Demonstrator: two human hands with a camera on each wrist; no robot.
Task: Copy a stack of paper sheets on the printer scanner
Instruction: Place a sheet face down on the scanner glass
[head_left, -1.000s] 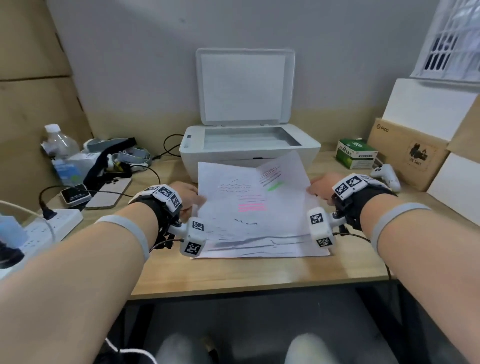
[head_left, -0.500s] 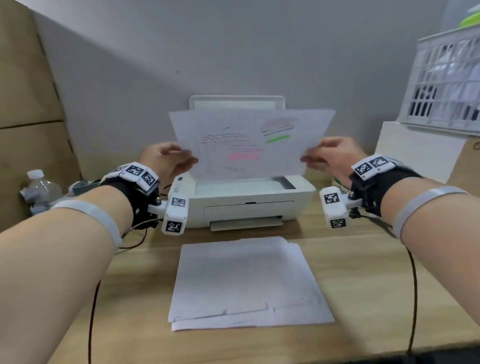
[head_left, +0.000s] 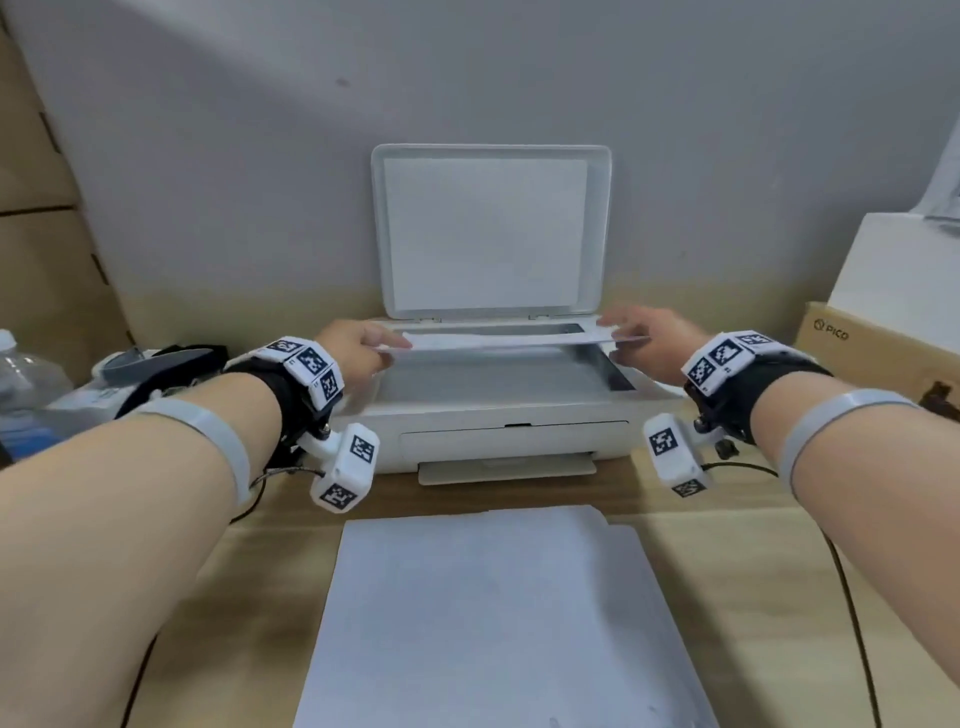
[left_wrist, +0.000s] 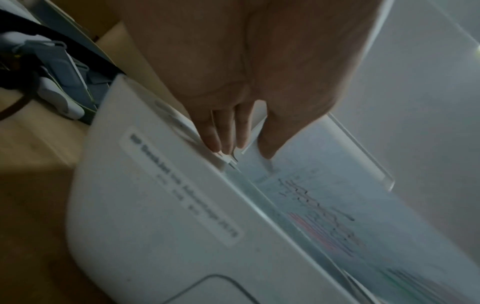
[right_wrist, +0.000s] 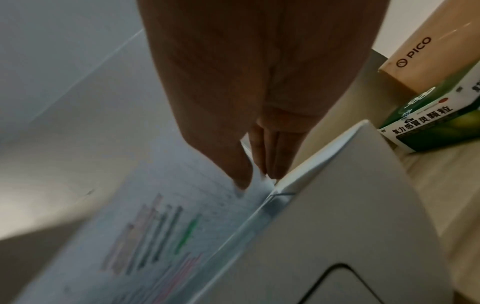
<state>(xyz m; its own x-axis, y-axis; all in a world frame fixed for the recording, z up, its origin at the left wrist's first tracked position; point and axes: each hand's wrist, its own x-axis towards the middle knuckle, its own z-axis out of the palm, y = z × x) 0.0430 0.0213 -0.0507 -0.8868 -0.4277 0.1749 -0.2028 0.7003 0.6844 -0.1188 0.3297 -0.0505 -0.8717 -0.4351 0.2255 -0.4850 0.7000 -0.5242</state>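
Note:
A white printer (head_left: 511, 439) stands at the back of the desk with its scanner lid (head_left: 491, 234) raised. One marked paper sheet (head_left: 511, 342) hangs almost flat, just above the scanner glass (head_left: 488, 382). My left hand (head_left: 358, 348) pinches its left edge and my right hand (head_left: 641, 338) pinches its right edge. In the left wrist view the thumb and fingers (left_wrist: 226, 142) clamp the sheet (left_wrist: 324, 207), printed side down toward the glass. In the right wrist view the right hand (right_wrist: 255, 172) pinches the sheet (right_wrist: 161, 232) the same way. The remaining stack of sheets (head_left: 493, 623) lies on the desk before the printer.
A water bottle (head_left: 21, 374) and a dark strap with gear (head_left: 156, 374) sit left of the printer. A cardboard PICO box (head_left: 878, 353) stands at the right, with a green medicine box (right_wrist: 439, 123) beside the printer. Wrist cables trail over the wooden desk (head_left: 779, 597).
Both hands lifted the top marked sheet off the stack, held it upright before the lid, then turned it down and lowered it close over the scanner glass.

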